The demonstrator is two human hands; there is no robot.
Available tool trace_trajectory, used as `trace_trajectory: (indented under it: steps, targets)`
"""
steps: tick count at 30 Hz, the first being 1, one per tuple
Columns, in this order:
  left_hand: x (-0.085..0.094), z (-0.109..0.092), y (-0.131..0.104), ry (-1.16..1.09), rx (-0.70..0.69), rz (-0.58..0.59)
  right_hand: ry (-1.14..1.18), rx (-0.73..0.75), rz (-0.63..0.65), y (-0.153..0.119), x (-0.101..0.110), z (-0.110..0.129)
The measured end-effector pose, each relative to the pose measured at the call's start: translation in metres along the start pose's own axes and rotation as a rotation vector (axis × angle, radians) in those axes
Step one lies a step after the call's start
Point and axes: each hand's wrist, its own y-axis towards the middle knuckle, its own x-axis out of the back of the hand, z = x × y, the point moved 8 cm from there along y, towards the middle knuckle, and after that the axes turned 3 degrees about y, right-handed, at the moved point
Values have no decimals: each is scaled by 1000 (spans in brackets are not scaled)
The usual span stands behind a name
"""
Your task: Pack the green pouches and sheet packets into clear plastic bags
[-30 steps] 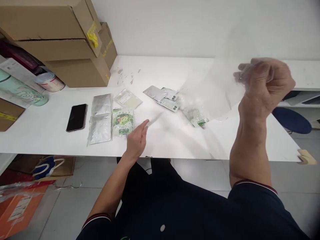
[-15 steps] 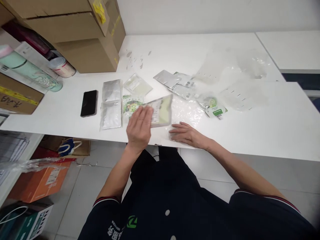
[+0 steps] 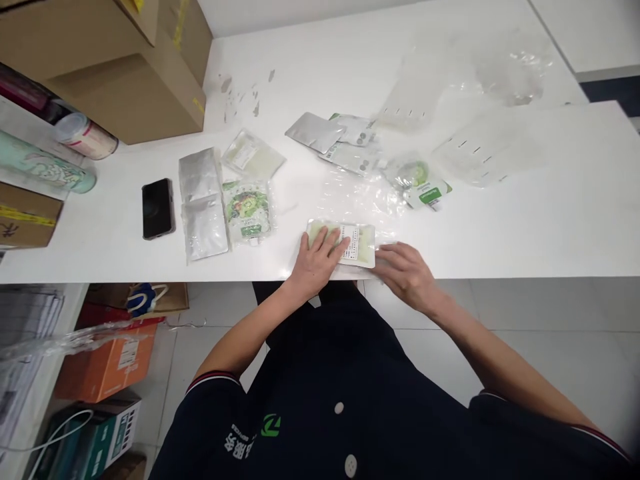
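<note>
My left hand lies with spread fingers on a flat pale-green pouch bearing a white printed label, at the front of the table. Beneath and behind the pouch is a crinkled clear plastic bag. At the pouch's right end, my right hand has its fingers bent and close together on the edge of the clear plastic; its fingertips are partly hidden. To the left are a pouch with a green food picture, another pale-green pouch and silver pouches.
A black phone lies at the left. Cardboard boxes, a can and a mint-green bottle stand behind it. Overlapping silver and printed pouches, a green-labelled packet and clear bags lie farther back.
My left hand has brought the pale-green pouch right and down onto the clear plastic, its fingers now spread over it. My right hand has shifted slightly right and its fingers have bent. The view has tilted.
</note>
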Motion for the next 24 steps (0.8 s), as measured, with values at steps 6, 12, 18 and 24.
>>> trace_trajectory:
  steps: [6,12,18,24]
  targets:
    - [6,-14,-2,-11,8,33,10,-109,-100,-4,19,-28]
    - [11,-11,0,-6,33,48,-16,-75,-43,0,33,-27]
    - [18,-10,4,16,-21,36,-30,-16,143,15,20,-22]
    - [30,8,-9,-256,-127,-124,322,-31,50,15,26,-34]
